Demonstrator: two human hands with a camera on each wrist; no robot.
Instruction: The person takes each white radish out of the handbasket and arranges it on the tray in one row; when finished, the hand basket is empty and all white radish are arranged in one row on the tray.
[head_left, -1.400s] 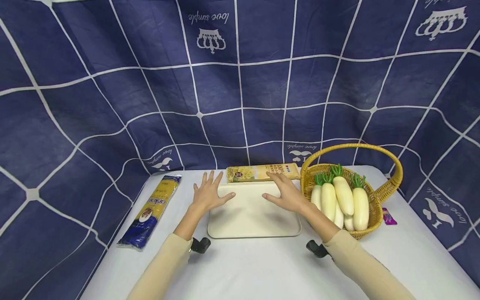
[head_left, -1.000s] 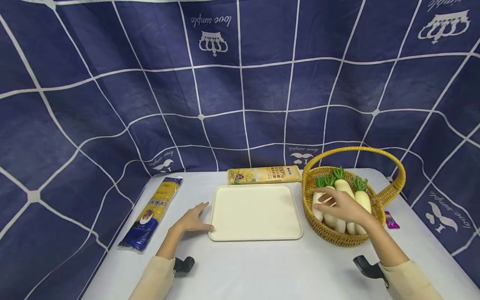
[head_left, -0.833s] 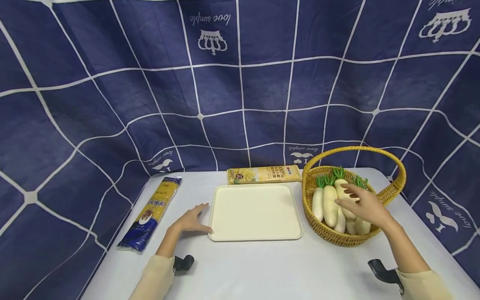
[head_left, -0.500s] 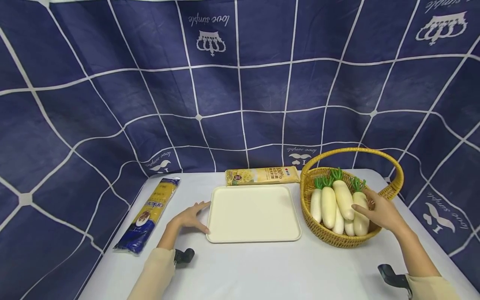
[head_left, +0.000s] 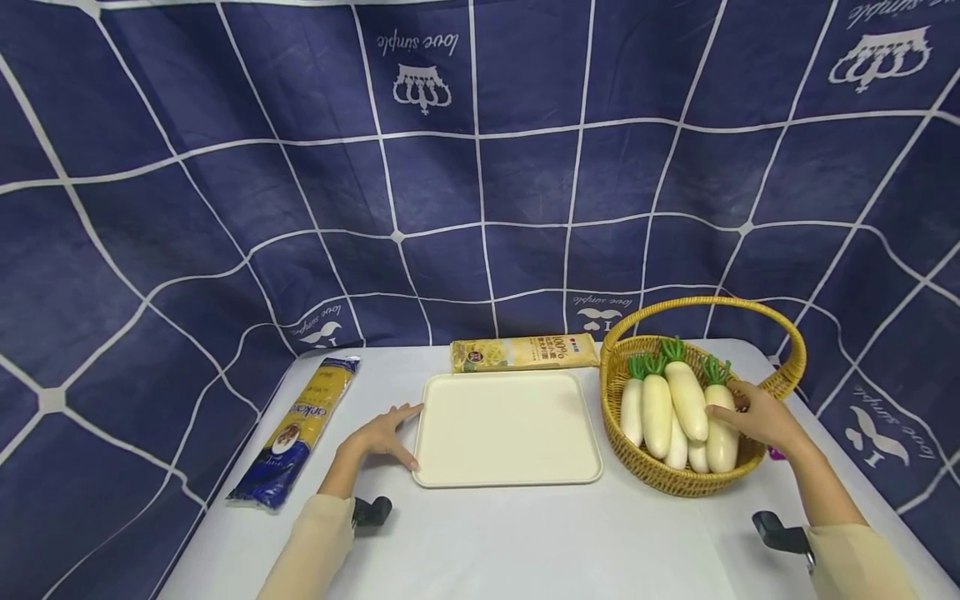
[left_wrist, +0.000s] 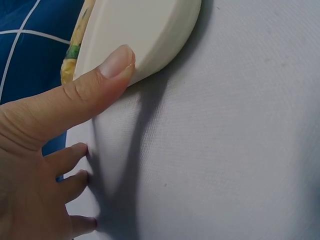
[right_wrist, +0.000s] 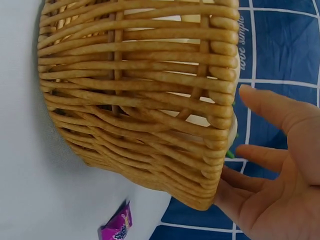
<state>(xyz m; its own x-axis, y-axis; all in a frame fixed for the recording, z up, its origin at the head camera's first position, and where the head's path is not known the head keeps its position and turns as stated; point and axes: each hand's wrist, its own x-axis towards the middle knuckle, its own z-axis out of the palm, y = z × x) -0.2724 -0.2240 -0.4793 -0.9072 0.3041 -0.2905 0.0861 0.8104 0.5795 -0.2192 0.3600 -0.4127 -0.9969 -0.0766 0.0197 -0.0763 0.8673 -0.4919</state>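
Note:
The left hand [head_left: 381, 435] stays spread beside the left edge of a cream rectangular tray [head_left: 510, 429]; its thumb [left_wrist: 112, 70] lies at the tray's near corner in the left wrist view. Over the right rim of a wicker basket [head_left: 652, 473], the right hand [head_left: 765, 421] reaches in and holds the rightmost white radish [head_left: 722, 442], thumb across the left side, fingers on the right. Several other white radishes [head_left: 657, 412] with green tops lie beside it. In the right wrist view, the basket wall [right_wrist: 135, 85] hides most of the radishes and some fingertips.
A yellow noodle pack [head_left: 525, 352] lies behind the tray, and a blue and yellow pasta bag [head_left: 296, 433] on the left. The basket's tall handle [head_left: 705, 302] arches over its back. A small purple packet [right_wrist: 117, 223] lies right of the basket. Blue checked cloth [head_left: 480, 175] hangs behind.
From over the tray, both hands have parted: the left back to the tray's left edge, the right across the basket to the rightmost radish, which it now holds. Tray and basket look unmoved.

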